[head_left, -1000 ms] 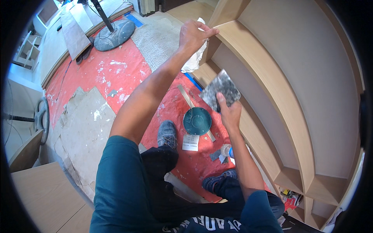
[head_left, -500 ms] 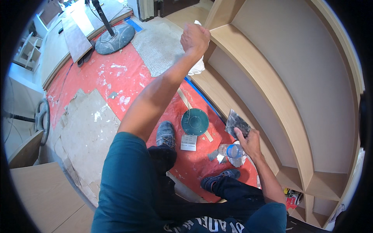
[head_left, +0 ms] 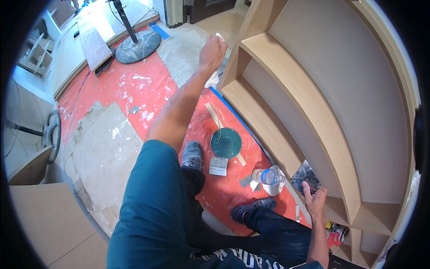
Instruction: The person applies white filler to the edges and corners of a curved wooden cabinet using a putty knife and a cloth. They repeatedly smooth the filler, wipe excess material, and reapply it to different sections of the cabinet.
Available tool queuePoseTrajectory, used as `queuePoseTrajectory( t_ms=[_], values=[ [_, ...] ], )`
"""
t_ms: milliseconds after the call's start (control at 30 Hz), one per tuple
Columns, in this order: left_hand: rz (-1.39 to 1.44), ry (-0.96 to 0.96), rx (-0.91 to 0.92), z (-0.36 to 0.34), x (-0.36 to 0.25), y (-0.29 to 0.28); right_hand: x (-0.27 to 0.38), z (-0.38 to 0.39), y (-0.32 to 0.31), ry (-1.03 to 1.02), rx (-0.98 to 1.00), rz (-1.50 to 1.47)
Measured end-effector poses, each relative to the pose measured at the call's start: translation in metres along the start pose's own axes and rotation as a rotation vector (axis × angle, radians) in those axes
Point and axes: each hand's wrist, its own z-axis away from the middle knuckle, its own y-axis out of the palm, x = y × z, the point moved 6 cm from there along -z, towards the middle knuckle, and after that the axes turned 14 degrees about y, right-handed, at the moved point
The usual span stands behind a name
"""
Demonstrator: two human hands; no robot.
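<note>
My left hand (head_left: 212, 54) is stretched far forward and closed around a white rag (head_left: 211, 80); a bit of it pokes out above the fist and the rest hangs below. Down at the right, my right hand (head_left: 316, 200) grips a dark, mottled square of sandpaper (head_left: 306, 176), thumb on its upper face. That square lies at or just over the lower board of the curved wooden shelf unit (head_left: 268, 121); whether it touches cannot be seen.
Between my feet and the shelf are a green round bucket or lid (head_left: 226, 143), a printed paper square (head_left: 218, 166), and a plastic bottle (head_left: 268, 176). Red sheeting (head_left: 156, 96) covers the floor. A round stand base (head_left: 138, 46) is far left; a wooden panel (head_left: 49, 219) is near left.
My right hand has moved right and nearer to me with the sandpaper, over to the shelf's lower board. The left hand has shifted a little left, still holding the rag.
</note>
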Motion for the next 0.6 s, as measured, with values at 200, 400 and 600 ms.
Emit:
queuePoseTrajectory(
  t_ms=[200, 400, 600],
  values=[
    [0.306, 0.058, 0.035, -0.003, -0.013, 0.014, -0.008, -0.011, 0.009, -0.050, -0.054, 0.022],
    [0.759, -0.289, 0.118, 0.002, -0.019, 0.019, 0.000, -0.010, 0.013, -0.024, 0.064, 0.015],
    [0.608, -0.278, 0.134, 0.001, -0.026, 0.014, -0.003, -0.008, 0.012, -0.048, 0.040, -0.023]
  ],
)
